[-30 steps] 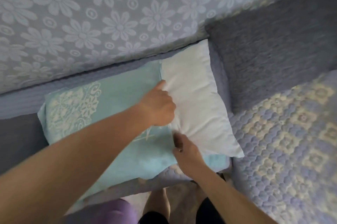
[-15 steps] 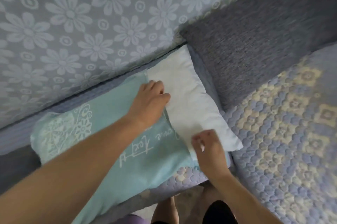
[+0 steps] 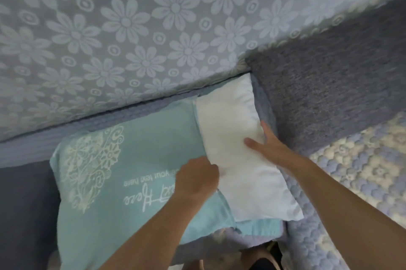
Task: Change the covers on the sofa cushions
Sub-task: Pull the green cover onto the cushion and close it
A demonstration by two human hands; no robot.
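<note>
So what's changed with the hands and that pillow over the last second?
The right hand left the cover's near edge and moved up onto the white pillow, fingers spread flat on its far side. The left hand slid down along the teal cover's opening and grips the edge there. The pillow remains partly out of the cover.

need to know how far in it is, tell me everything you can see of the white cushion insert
The white cushion insert is plain, soft and slightly creased, lying flat on the sofa seat. About half sticks out of the teal cover. The right hand presses flat on it; the left hand grips the cover's open edge beside it.
</note>
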